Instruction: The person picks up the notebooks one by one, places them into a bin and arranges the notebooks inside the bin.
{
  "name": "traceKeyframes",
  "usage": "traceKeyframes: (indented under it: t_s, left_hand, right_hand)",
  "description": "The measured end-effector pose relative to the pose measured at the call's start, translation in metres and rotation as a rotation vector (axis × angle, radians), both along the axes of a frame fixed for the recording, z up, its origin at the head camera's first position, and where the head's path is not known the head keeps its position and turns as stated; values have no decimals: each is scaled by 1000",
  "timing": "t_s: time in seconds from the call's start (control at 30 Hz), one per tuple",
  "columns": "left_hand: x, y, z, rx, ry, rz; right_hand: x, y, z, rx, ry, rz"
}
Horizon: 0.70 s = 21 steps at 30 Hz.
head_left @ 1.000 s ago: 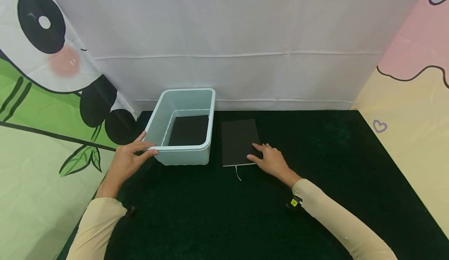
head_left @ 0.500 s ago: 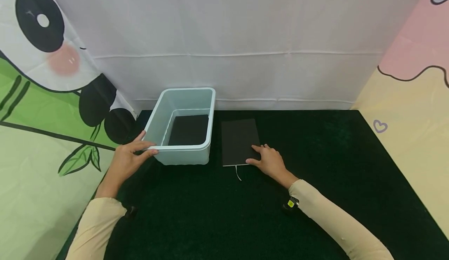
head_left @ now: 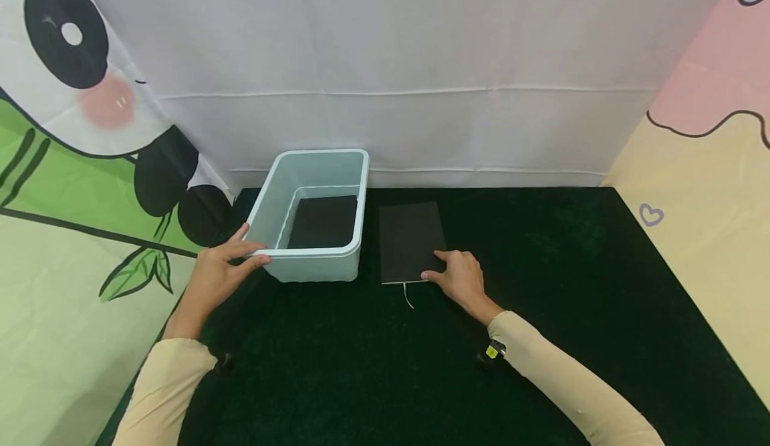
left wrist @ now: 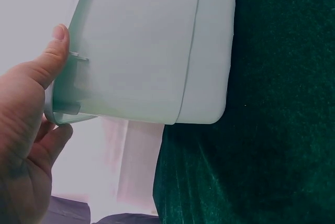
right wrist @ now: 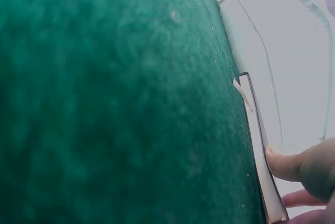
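Note:
A pale blue plastic bin stands at the back left of the dark green cloth. My left hand grips the bin's near left corner, thumb outside the rim and fingers along its side; the left wrist view shows the thumb on the outer wall. Inside the bin lies a flat black rectangle, like a notebook cover. To the bin's right, a black notebook lies flat, its white ribbon trailing forward. My right hand holds its near right corner, thumb on the cover, fingers curled at the right edge.
Green cloth covers the table. A white fabric backdrop rises directly behind the bin. Printed cartoon sheets hang at the left and at the right.
My right hand's fingers have drawn in from over the notebook's cover to its right edge, and the right forearm has shifted slightly left. The left hand, bin and notebook stay put.

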<state>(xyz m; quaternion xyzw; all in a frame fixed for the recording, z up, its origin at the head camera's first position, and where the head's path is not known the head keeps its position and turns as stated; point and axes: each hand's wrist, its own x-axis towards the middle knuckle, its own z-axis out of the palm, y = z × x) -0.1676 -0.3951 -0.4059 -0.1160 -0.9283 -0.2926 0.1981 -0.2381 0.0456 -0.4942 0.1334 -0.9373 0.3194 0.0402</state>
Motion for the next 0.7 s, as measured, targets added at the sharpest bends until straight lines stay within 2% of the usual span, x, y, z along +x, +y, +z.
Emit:
traceKeyframes:
  t_s: [0.43,0.7]
  left_hand:
    - [0,0,0,8,-24,5]
    - [2,1,1,5,-23,2]
  right_hand:
    - [-2,-1,-3,-149,-29,-44]
    - [-3,-4,-3,-228,-86,-70]
